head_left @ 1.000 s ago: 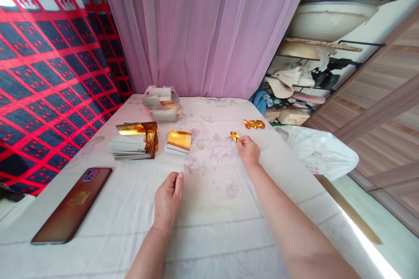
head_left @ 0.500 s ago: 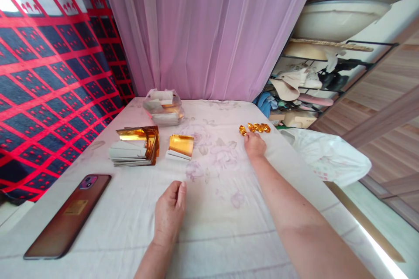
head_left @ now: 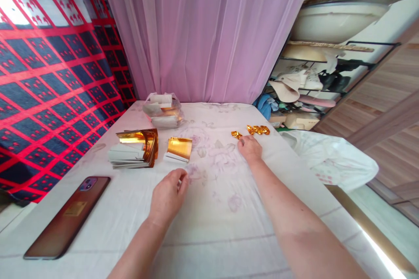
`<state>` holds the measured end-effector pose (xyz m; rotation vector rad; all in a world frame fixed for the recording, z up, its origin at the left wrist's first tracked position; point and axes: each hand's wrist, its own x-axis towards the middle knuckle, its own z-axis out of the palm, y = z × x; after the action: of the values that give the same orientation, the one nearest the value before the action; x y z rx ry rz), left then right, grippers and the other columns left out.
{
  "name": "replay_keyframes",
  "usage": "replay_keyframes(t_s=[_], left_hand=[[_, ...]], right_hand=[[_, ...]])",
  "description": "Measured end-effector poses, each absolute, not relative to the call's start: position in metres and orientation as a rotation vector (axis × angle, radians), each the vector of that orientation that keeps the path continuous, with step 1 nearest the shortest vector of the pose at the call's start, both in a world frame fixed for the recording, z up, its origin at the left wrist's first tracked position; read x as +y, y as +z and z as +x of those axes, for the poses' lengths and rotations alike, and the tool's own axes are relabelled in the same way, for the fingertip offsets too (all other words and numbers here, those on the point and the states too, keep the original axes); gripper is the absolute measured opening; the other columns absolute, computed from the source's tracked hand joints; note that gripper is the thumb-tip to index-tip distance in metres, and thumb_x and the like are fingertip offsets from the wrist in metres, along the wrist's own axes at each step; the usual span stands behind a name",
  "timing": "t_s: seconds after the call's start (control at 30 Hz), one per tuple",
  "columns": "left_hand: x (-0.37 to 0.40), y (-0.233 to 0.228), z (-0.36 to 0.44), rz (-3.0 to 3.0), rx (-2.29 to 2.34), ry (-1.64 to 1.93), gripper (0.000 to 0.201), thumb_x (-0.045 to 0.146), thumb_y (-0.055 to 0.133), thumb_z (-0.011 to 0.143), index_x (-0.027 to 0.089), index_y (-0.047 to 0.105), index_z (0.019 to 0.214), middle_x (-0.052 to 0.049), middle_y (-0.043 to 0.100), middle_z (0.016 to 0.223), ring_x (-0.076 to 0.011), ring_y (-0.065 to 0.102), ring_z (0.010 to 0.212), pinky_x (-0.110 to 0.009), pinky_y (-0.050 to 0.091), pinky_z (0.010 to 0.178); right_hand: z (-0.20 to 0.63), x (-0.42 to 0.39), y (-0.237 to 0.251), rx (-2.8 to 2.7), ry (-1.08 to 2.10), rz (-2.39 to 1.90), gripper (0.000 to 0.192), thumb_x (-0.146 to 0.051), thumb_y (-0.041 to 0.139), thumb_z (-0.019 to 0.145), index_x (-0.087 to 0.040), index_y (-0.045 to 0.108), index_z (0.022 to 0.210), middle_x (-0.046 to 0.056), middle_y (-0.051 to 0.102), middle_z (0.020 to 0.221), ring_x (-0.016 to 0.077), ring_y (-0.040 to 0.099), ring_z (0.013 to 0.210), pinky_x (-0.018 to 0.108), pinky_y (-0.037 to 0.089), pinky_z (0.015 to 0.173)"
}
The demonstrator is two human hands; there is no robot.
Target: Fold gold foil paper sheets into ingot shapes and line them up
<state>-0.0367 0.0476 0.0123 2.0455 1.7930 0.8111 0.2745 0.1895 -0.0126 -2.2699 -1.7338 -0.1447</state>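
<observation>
Right hand [head_left: 250, 148]: stretched forward over the worktop [head_left: 222, 231], fingers drawn narrow, fingertips closed on the near edge of a folded gold piece [head_left: 235, 134]. Piece lies just beyond and slightly left of those fingertips, most of it exposed. Underside hidden; cannot tell whether it bears on the cloth.

Row of gold pieces [head_left: 258, 130]: just beyond the right hand and a little to its right, members close together, apart from the held piece.

Left hand [head_left: 170, 194]: nearer the body, well apart from the gold pieces. Fingers half curled, narrow gap between thumb and forefinger, nothing visible in it.

Small stack of gold sheets [head_left: 179, 148]: just beyond the left hand, not touched. Larger stack [head_left: 133, 150]: beyond and left of same hand. Clear bag [head_left: 163, 112] with sheets: farther beyond. Phone [head_left: 68, 220]: left of the left hand, well apart.
</observation>
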Motion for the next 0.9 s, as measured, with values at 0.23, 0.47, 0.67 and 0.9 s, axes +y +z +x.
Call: replay_keyframes(t_s=[0.23, 0.47, 0.67, 0.9], left_hand=[[0.073, -0.013, -0.054, 2.593, 1.702, 1.056, 0.021, 0.027, 0.044, 0.094, 0.020, 0.062, 0.086, -0.005, 0.068, 0.077, -0.0235, 0.062, 0.074, -0.035, 0.046, 0.071], [0.074, -0.017, -0.058, 2.496, 1.669, 1.123, 0.026, 0.032, 0.041, 0.095, 0.021, 0.063, 0.086, -0.004, 0.068, 0.077, -0.0214, 0.063, 0.074, -0.033, 0.048, 0.070], [0.076, -0.018, -0.058, 2.388, 1.680, 1.082, 0.027, 0.035, 0.041, 0.094, 0.023, 0.064, 0.084, -0.004, 0.070, 0.079, -0.0215, 0.064, 0.076, -0.032, 0.049, 0.072], [0.077, -0.018, -0.058, 2.384, 1.676, 1.062, 0.028, 0.035, 0.041, 0.094, 0.022, 0.064, 0.085, -0.004, 0.070, 0.079, -0.0214, 0.064, 0.075, -0.033, 0.049, 0.070]], right_hand=[[0.272, 0.193, -0.012, -1.659, -0.208, -2.364, 0.050, -0.030, 0.046, 0.091, -0.012, 0.050, 0.138, 0.017, 0.050, 0.132, 0.0258, 0.055, 0.111, 0.032, 0.045, 0.088], [0.269, 0.203, -0.001, -1.651, -0.180, -2.496, 0.045, -0.031, 0.044, 0.093, -0.009, 0.053, 0.131, 0.019, 0.051, 0.123, 0.0275, 0.055, 0.111, 0.034, 0.046, 0.089], [0.270, 0.212, 0.001, -1.662, -0.171, -2.560, 0.045, -0.035, 0.041, 0.095, -0.008, 0.055, 0.129, 0.020, 0.049, 0.126, 0.0285, 0.053, 0.114, 0.036, 0.045, 0.091], [0.272, 0.214, -0.001, -1.649, -0.146, -2.593, 0.050, -0.039, 0.038, 0.096, -0.007, 0.054, 0.131, 0.020, 0.049, 0.126, 0.0292, 0.051, 0.117, 0.037, 0.044, 0.093]])
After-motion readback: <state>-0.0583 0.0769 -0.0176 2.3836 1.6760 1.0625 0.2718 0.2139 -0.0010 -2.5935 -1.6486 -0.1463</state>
